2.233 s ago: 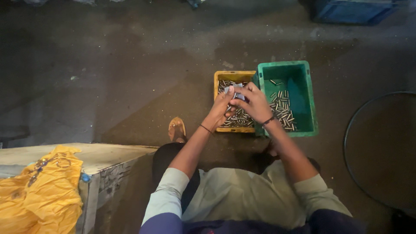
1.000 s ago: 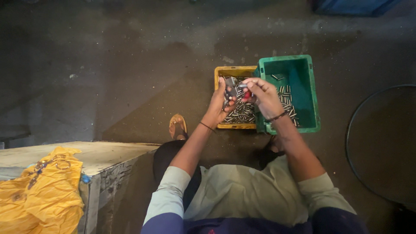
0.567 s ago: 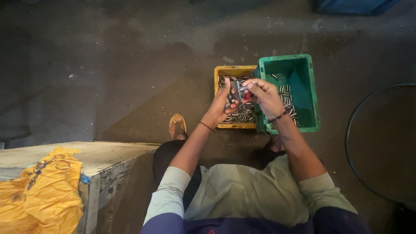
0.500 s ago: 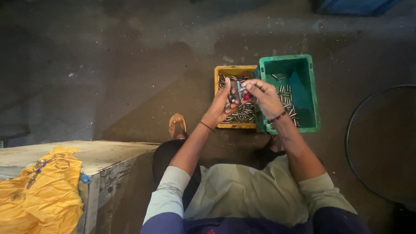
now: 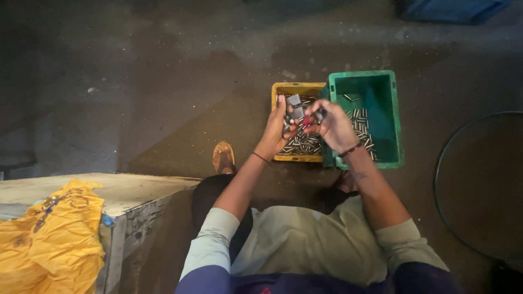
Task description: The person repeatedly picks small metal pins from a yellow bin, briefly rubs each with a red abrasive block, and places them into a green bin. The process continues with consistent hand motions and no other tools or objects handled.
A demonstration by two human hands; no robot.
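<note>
My left hand point(image 5: 276, 130) is raised over a yellow bin point(image 5: 283, 88) full of small metal pins and grips a small grey metal block point(image 5: 295, 105). My right hand point(image 5: 333, 126) meets it from the right, fingers closed on a small metal pin with a red part point(image 5: 310, 118) pressed against the block. A green bin point(image 5: 366, 81) to the right holds several loose metal pins point(image 5: 360, 124) on its floor. Both bins stand on the dark floor in front of my knees.
A sandalled foot point(image 5: 223, 156) rests left of the yellow bin. A stone block point(image 5: 136, 196) at lower left carries a yellow cloth point(image 5: 52, 239). A dark hoop point(image 5: 452, 185) lies on the floor at right. A blue crate point(image 5: 452, 10) stands far right.
Both hands have stayed together above the yellow bin, shifting only slightly while working the small parts between the fingers. The bins have not moved.
</note>
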